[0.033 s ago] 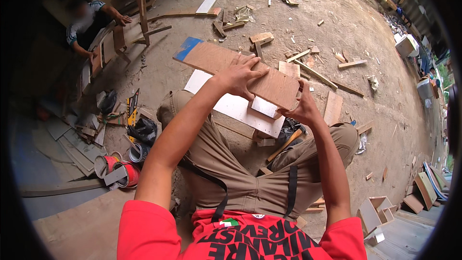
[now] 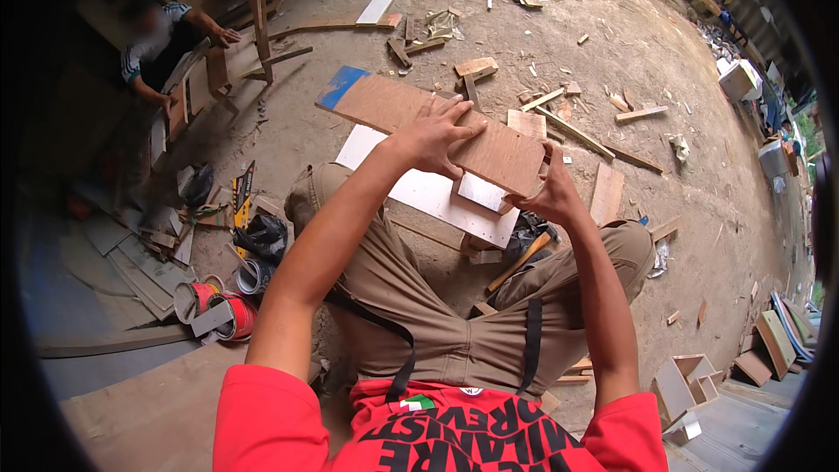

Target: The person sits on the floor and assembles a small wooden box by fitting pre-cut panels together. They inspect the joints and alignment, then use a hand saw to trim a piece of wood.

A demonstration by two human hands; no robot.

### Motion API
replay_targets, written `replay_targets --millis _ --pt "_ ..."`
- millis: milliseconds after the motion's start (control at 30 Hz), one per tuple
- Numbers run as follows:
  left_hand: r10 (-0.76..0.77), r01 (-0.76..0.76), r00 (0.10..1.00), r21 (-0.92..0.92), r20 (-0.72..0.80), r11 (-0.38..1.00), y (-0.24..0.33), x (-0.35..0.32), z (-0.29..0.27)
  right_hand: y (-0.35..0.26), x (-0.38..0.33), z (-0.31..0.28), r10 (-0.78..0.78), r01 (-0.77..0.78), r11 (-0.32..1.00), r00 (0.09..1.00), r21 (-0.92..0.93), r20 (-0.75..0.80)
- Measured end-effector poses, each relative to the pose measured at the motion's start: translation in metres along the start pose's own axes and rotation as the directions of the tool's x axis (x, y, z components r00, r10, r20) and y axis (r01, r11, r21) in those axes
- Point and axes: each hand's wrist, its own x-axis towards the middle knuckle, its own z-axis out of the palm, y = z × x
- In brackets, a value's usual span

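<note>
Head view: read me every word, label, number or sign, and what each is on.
Red shirt: large black lettering, wording not copied here.
Round white badge on the shirt: too small to read.
Yellow-and-black tool: markings too small to read.
Red cans: any print too blurred to read.
Brown board: no lettering visible.

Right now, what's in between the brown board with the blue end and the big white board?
In the head view, a small white piece shows between the brown board and the big white board, near the right hand.
</note>
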Motion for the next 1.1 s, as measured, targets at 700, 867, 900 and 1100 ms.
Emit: replay_targets --millis 700,867,900,1100 --pt "-0.67 0.612 0.741 -0.374 -0.034 0.696 0.033 -0.061 0.084 -0.015 -0.007 0.01 0.02 -0.021 0.982 1.0 0.188 0.006" --pt "-0.583 0.456 0.813 -0.621 -0.002 0.638 0.033 -0.037 0.085 0.001 -0.003 0.008 0.074 -0.085 0.976 0.995 0.199 0.061" --pt "-0.559 0.435 0.829 -0.635 0.007 0.638 0.039 -0.03 0.087 0.004 -0.005 0.006 0.088 -0.1 0.97 0.994 0.22 0.063" --pt "-0.622 0.403 0.783 -0.758 -0.004 0.513 0.025 -0.013 0.111 -0.022 -0.012 0.009 0.177 -0.194 0.951 0.98 0.24 0.09"
